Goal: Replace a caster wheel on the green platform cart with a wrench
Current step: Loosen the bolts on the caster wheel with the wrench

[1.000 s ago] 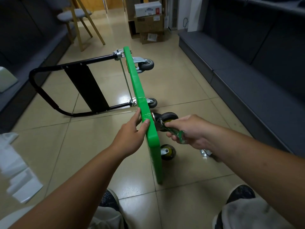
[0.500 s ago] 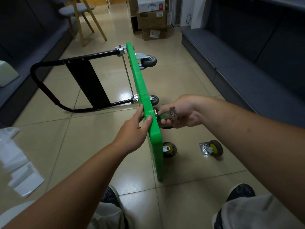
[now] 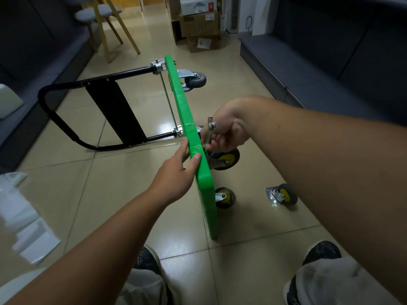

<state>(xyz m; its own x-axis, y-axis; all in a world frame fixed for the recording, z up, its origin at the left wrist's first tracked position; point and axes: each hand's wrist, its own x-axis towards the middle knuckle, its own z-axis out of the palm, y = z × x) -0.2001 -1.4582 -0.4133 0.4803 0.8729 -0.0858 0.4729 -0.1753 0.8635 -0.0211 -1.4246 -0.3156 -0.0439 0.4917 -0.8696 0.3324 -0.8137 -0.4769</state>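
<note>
The cart (image 3: 206,194) stands on its side on the floor (image 3: 114,194), with a loose caster (image 3: 280,194) near it. The left hand (image 3: 176,172) grips its top edge. The right hand (image 3: 229,130) holds the wrench (image 3: 210,128) at a mounted caster (image 3: 228,159).

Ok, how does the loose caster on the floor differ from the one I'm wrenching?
The loose caster lies on the tiles, apart from the green cart; the upper caster sits against the cart's underside, off the tiles. The loose one's plate is bare; the upper one's has the wrench at it. Both have black tyres and yellow hubs.
</note>
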